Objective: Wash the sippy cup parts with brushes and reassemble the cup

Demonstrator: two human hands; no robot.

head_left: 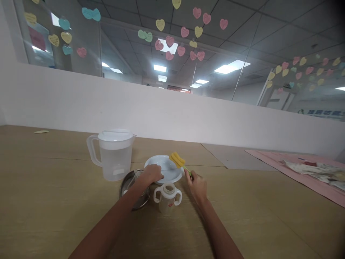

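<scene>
My right hand (pixel 198 185) is closed round the thin green handle of a bottle brush (pixel 177 160) with a yellow sponge head. The sponge is raised over the right side of a shallow white basin (pixel 174 176). My left hand (pixel 153 173) curls over the basin's near left rim, its fingertips partly hidden. In front of the basin stands an open baby bottle (pixel 167 198) with two white handles and red print. Left of it, beneath my left forearm, sits a round metal bowl (pixel 124 184) holding clear and whitish parts, partly covered by the arm.
A clear lidded pitcher (pixel 115 158) with water stands behind the metal bowl. A pink cloth (pixel 293 172) with whitish cloths lies at the right. A white wall (pixel 188 115) under glass with heart-shaped notes closes the table's back.
</scene>
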